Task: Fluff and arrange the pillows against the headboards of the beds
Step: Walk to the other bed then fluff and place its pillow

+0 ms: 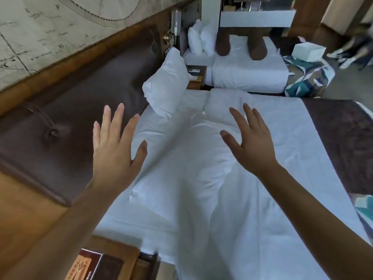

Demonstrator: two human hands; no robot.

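Head view, our left hand and right hand hovered spread, holding nothing, above the bed, one pillow leaned on the headboard, white box sat closed.

Left hand and right hand spread above near bed, pillow against headboard
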